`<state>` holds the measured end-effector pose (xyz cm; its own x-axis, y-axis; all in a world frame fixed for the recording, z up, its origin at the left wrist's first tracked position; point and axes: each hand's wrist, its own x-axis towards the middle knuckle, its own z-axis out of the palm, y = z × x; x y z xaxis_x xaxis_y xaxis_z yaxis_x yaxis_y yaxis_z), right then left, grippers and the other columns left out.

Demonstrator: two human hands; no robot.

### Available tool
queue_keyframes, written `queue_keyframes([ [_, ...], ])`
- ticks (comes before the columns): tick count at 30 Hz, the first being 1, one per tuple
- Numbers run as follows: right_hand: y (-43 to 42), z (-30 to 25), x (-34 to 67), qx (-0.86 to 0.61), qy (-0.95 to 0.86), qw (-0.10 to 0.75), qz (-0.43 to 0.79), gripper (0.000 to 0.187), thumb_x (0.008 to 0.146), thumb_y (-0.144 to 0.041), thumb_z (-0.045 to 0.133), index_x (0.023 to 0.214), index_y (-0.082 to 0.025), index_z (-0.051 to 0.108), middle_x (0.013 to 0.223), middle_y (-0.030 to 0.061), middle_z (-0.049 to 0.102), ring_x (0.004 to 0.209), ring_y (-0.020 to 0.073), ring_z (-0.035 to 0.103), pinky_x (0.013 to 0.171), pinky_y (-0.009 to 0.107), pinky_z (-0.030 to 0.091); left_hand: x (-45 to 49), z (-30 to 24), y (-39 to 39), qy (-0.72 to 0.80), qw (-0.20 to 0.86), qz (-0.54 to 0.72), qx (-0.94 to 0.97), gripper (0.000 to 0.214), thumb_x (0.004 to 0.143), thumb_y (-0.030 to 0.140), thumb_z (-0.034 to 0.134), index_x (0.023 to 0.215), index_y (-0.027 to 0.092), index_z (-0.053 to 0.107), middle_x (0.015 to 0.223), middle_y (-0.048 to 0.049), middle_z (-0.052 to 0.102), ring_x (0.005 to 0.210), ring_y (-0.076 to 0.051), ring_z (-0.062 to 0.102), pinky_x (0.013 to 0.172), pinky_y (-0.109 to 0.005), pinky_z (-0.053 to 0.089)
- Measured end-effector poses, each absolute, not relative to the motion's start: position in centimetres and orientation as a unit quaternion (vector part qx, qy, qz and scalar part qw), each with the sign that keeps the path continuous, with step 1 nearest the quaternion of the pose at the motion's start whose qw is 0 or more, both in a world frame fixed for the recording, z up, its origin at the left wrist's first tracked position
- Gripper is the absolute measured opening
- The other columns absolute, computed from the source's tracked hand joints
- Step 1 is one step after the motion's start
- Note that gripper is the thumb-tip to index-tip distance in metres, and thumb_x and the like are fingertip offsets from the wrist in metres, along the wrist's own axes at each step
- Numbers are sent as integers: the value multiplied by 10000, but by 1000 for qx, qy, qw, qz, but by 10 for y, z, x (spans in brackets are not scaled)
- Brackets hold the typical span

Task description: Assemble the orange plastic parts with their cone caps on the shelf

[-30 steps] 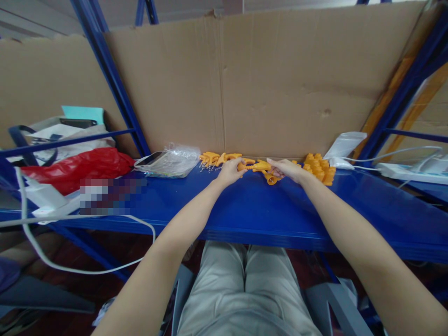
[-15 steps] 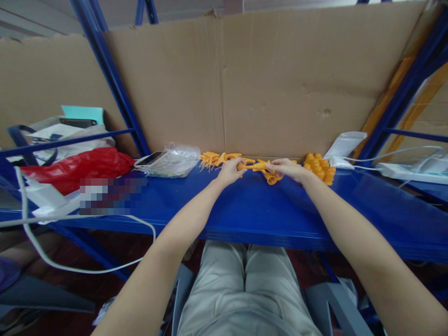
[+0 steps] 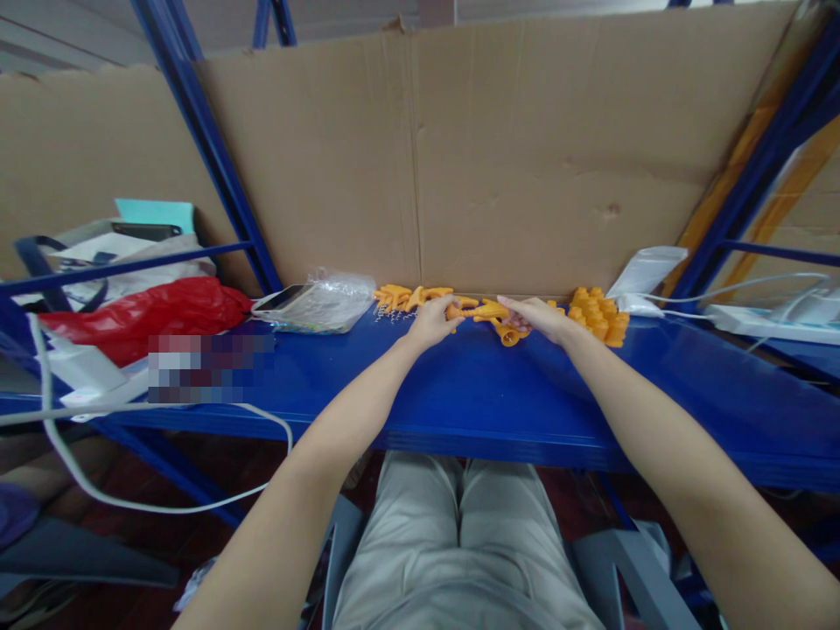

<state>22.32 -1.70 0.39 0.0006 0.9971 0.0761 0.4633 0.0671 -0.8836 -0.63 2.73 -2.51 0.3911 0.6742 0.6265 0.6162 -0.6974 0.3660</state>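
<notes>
Both my hands reach to the back of a blue shelf (image 3: 472, 394), close to a cardboard wall. My left hand (image 3: 431, 321) is closed on the left end of an orange plastic part (image 3: 484, 311). My right hand (image 3: 539, 317) pinches its right end, where a small orange funnel-shaped piece (image 3: 507, 335) hangs below the fingers. A row of loose orange parts (image 3: 402, 297) lies just left of my left hand. A stacked cluster of orange pieces (image 3: 598, 316) sits right of my right hand.
A clear plastic bag (image 3: 325, 302) with a phone lies left of the parts. Further left are a red bag (image 3: 148, 315) and white cables (image 3: 131, 437). A white pouch (image 3: 647, 271) and a power strip (image 3: 780, 319) sit at the right. My knees show below the shelf.
Almost nothing has moved; my right hand's fingers shifted slightly on the orange part.
</notes>
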Motion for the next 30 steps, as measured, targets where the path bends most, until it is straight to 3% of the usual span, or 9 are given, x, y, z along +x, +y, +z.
queue_keyframes([
  [9,-15,2,222,-576,-587,415,390,536,930,-526,620,543,-159,567,467,-33,376,453,64,311,402,188,250,-5,-23,25,389,36,397,831,190,791,139,723,957,164,636,847,-20,685,775,-171,636,771,-316,499],
  [13,-12,1,222,-578,-561,422,416,502,940,-484,619,558,-167,549,487,-23,413,444,62,293,382,181,235,-5,-23,25,386,26,396,833,184,794,149,718,955,172,632,860,-19,689,785,-173,643,782,-324,507],
  [20,-16,2,224,-582,-598,366,412,623,905,-693,522,578,-168,600,465,-21,375,437,76,314,397,204,243,-6,-25,30,382,20,366,848,182,803,144,664,978,184,635,834,-19,690,831,-196,663,827,-344,521],
  [25,-17,5,228,-612,-638,343,318,686,853,-804,457,592,-193,631,490,16,460,467,122,400,493,279,364,-8,-17,46,418,11,297,858,225,769,93,599,961,188,668,904,-52,718,891,-223,680,863,-350,521],
  [30,-9,1,237,-659,-684,290,116,403,879,-516,641,627,-202,632,598,37,628,634,178,593,599,267,423,-3,-9,69,436,19,205,876,227,690,40,585,813,200,687,855,-53,722,894,-247,684,868,-352,512],
])
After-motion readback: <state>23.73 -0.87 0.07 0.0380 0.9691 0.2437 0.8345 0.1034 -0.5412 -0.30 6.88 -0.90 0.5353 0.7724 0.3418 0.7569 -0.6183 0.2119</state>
